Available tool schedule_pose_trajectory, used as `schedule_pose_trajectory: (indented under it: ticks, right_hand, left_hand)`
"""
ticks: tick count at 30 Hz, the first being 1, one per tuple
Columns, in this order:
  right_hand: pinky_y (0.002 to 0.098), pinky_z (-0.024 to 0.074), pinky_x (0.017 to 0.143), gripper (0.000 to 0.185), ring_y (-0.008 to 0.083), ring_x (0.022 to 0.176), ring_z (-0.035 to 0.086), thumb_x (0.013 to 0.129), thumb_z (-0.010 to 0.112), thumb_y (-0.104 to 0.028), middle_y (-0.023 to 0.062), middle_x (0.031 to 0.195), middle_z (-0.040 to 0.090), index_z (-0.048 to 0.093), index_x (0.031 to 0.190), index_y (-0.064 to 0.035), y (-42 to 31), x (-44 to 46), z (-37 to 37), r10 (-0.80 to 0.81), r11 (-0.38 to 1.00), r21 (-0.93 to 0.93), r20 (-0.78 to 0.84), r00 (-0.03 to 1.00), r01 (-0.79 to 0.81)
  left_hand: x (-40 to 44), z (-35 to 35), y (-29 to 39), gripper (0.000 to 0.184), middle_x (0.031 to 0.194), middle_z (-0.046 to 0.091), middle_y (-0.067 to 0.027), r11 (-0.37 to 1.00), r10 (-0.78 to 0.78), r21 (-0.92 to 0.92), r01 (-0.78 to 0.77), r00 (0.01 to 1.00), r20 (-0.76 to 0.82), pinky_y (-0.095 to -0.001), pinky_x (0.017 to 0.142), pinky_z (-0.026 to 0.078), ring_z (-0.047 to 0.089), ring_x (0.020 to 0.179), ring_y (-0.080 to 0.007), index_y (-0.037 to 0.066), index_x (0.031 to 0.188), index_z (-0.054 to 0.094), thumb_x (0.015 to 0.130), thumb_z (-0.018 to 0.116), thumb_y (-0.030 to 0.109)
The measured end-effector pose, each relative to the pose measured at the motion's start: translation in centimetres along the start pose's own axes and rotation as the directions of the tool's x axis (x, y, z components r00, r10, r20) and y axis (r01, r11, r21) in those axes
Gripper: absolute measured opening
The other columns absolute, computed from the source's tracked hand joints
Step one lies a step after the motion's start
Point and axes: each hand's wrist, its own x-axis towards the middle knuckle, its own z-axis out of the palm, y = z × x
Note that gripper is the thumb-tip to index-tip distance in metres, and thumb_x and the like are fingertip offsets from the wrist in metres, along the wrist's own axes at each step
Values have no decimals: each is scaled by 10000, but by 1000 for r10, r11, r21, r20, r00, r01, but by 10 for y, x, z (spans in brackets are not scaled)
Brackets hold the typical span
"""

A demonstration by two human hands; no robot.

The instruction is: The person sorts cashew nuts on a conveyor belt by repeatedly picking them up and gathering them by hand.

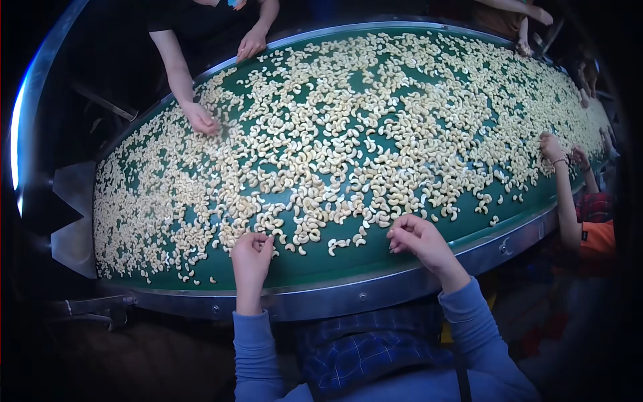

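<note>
Pale cashew nuts [321,157] lie scattered over a green conveyor belt [335,258]. My left hand [251,262] is over the near side of the belt, its fingers curled toward the thumb at the edge of the nuts. Whatever may be inside those fingers is hidden. To the right, my right hand [423,246] hovers by the near edge of the nuts, thumb and fingertips drawn together. Anything between them is too small to name. A few loose cashews lie on the bare green strip between my two hands.
A metal rail [321,303] with bolts runs along the near side. Across the belt, a person's hand [199,119] reaches among the nuts, and their other hand [252,44] rests by the far edge. More co-workers' hands reach in at right. Metal plates [75,220] stand at the left end.
</note>
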Motion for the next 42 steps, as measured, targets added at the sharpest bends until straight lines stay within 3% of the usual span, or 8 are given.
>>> schedule_pose_trajectory:
  ticks: [4,8,11,18,25,35,39,42]
  right_hand:
    - [210,490,631,140,69,657,567,927,650,-161,-19,760,580,613,952,-28,-1,-11,-39,-19,992,-124,-120,993,4]
    - [235,374,530,151,64,564,445,859,715,-180,-46,628,478,670,847,-36,-16,-5,-41,-143,861,-505,-127,982,61]
    - [313,399,530,128,150,548,488,805,724,-154,36,619,494,689,850,-39,-29,9,-12,-493,538,-774,33,870,334]
    - [380,519,659,113,282,725,642,792,691,-146,124,777,634,681,848,-48,-8,29,-5,-508,366,-877,93,856,312]
    - [207,463,582,157,30,643,532,880,684,-156,-58,691,534,625,964,-37,-18,22,-62,-92,991,-79,156,983,105]
    - [424,510,635,182,295,725,650,794,689,-188,111,764,631,645,911,-55,-2,62,-15,-503,177,-902,261,824,394]
    - [373,525,594,235,283,663,659,788,700,-180,150,800,654,647,966,-36,-10,37,-58,-429,426,-734,350,833,528]
    - [251,475,569,181,123,663,610,854,696,-188,34,791,642,651,958,-46,-41,5,-106,-9,883,-449,277,961,138]
  left_hand:
    - [-6,7,8,129,614,510,-9,987,109,125,-97,990,-91,-289,515,404,474,539,-112,-16,852,663,826,713,100]
    - [-13,6,16,89,701,522,41,569,-14,-760,313,928,372,-214,523,364,476,584,-71,9,951,618,913,631,89]
    - [-26,32,66,92,685,511,51,330,-38,-880,341,936,349,-182,515,332,449,582,-37,15,956,598,926,614,100]
    - [-43,98,122,118,643,478,-48,923,279,-309,-228,952,130,-273,526,408,458,529,-135,3,922,654,838,699,73]
    - [-56,130,147,137,673,520,-83,910,411,-109,-400,905,111,-335,563,433,532,604,-211,19,826,652,780,752,100]
    - [-86,133,153,203,641,463,-108,945,318,31,-326,937,145,-376,552,408,497,589,-253,-3,899,581,802,726,101]
    - [-85,134,150,160,677,519,-50,978,207,-73,-195,950,235,-298,526,391,503,577,-155,22,870,559,866,689,116]
    - [-76,139,154,140,761,574,5,798,9,-551,246,908,418,-221,520,375,498,606,-60,40,892,563,908,665,135]
